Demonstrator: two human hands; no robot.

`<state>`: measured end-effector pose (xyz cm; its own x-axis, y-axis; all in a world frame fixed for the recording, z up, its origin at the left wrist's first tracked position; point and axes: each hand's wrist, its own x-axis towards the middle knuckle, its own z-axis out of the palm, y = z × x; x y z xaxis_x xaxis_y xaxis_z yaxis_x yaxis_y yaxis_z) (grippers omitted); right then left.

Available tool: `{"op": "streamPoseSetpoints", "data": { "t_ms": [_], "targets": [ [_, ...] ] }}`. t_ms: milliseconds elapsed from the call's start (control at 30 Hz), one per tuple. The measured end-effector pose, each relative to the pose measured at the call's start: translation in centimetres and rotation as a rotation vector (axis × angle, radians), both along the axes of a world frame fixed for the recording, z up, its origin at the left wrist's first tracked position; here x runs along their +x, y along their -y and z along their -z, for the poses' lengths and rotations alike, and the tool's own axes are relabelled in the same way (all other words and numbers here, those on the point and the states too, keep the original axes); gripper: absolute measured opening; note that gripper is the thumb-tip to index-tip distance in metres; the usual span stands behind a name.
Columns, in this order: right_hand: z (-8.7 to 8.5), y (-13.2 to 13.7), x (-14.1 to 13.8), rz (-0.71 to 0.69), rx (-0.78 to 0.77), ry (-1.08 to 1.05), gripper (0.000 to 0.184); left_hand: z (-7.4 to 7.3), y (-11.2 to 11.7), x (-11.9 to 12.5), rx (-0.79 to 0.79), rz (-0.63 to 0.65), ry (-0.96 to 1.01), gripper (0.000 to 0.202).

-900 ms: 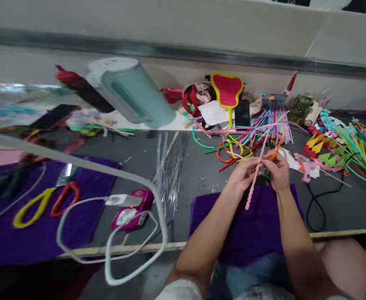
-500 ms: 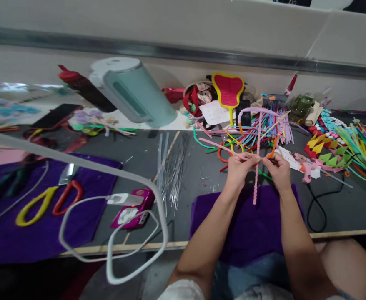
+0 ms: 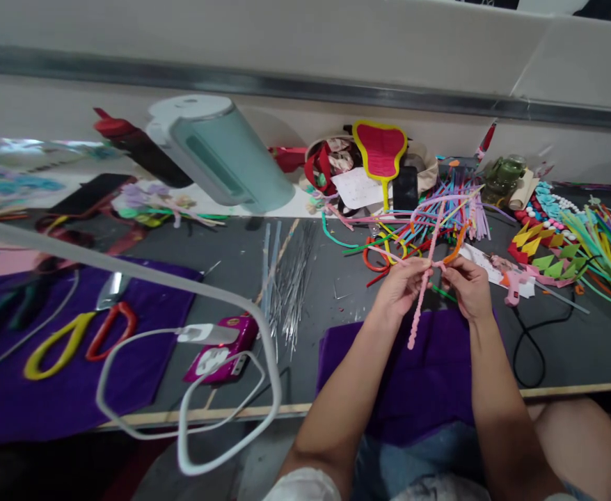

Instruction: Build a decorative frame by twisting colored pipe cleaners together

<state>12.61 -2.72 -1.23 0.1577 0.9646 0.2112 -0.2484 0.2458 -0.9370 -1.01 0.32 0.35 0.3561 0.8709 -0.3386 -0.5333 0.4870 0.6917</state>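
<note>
A pink pipe cleaner [image 3: 415,321] with a twisted lower end hangs between my hands, over the near part of the table. My left hand [image 3: 400,285] pinches it near the spot where a second pink strand crosses. The fingertips of my right hand [image 3: 466,285] are closed on the other side of that crossing, on the pink strand's end. An orange pipe cleaner [image 3: 458,245] rises just above my right fingers, and a lilac one arches behind. Beneath my wrists lies a folded purple cloth [image 3: 415,376].
Behind my hands lies a heap of colored pipe cleaners [image 3: 462,202]. A pink glue gun [image 3: 514,285] with a black cord is on the right. Leftward are thin wires [image 3: 298,292], a magenta power strip [image 3: 222,351], yellow-and-red-handled scissors [image 3: 62,344] and a teal pitcher [image 3: 232,160].
The pink pipe cleaner has tilted, its lower end swinging left. My right hand has shifted slightly right, and the side strand by it now looks bent around the crossing.
</note>
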Motion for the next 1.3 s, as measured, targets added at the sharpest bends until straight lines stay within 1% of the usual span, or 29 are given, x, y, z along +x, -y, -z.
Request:
{"op": "streamPoseSetpoints", "data": {
  "t_ms": [100, 200, 300, 400, 467, 567, 633, 700, 800, 867, 933, 1033, 1100, 1200, 1300],
  "targets": [
    [0.3, -0.1, 0.1, 0.053, 0.022, 0.030, 0.014, 0.1, 0.2, 0.2, -0.009, 0.053, 0.019, 0.016],
    [0.5, -0.2, 0.0, 0.098, 0.026, 0.075, 0.015, 0.1, 0.3, 0.3, 0.038, 0.054, 0.019, 0.019],
    [0.3, -0.1, -0.4, 0.140, 0.069, 0.113, 0.015, -0.1, 0.5, 0.5, 0.084, 0.032, 0.004, 0.022],
    [0.2, 0.1, -1.0, 0.207, 0.092, 0.154, 0.016, -0.4, 1.0, 1.0, 0.145, -0.066, -0.035, 0.022],
    [0.3, 0.2, -1.5, 0.273, 0.076, 0.155, 0.017, -0.5, 1.5, 1.5, 0.242, -0.166, -0.101, 0.019],
    [0.7, 0.0, -2.0, 0.370, 0.042, 0.083, 0.020, -0.5, 2.3, 2.2, 0.431, -0.285, -0.267, 0.016],
    [0.8, -0.2, -2.1, 0.389, 0.007, 0.018, 0.021, -0.5, 2.5, 2.4, 0.491, -0.306, -0.340, 0.016],
    [0.8, -0.3, -2.1, 0.358, -0.035, -0.043, 0.019, -0.4, 2.3, 2.3, 0.444, -0.284, -0.325, 0.016],
    [0.4, -0.3, -2.2, 0.260, -0.079, -0.121, 0.019, -0.3, 1.6, 1.8, 0.276, -0.210, -0.197, 0.019],
    [0.2, -0.3, -2.2, 0.214, -0.098, -0.143, 0.019, -0.1, 1.2, 1.5, 0.182, -0.139, -0.114, 0.022],
    [0.0, -0.2, -2.1, 0.202, -0.108, -0.153, 0.014, 0.1, 0.9, 1.4, 0.116, -0.067, -0.054, 0.022],
    [-0.1, -0.1, -1.9, 0.198, -0.077, -0.167, 0.011, 0.3, 0.7, 1.5, 0.048, 0.013, -0.009, 0.021],
    [-0.1, -0.1, -1.6, 0.161, -0.052, -0.150, 0.012, 0.4, 0.6, 1.4, 0.005, 0.028, 0.003, 0.019],
    [-0.2, 0.0, -1.1, 0.087, -0.018, -0.045, 0.017, 0.2, 0.4, 1.0, -0.039, 0.009, 0.003, 0.018],
    [-0.4, 0.0, -0.7, 0.077, 0.007, 0.069, 0.019, 0.1, 0.2, 0.5, -0.011, -0.010, -0.028, 0.019]
  ]
}}
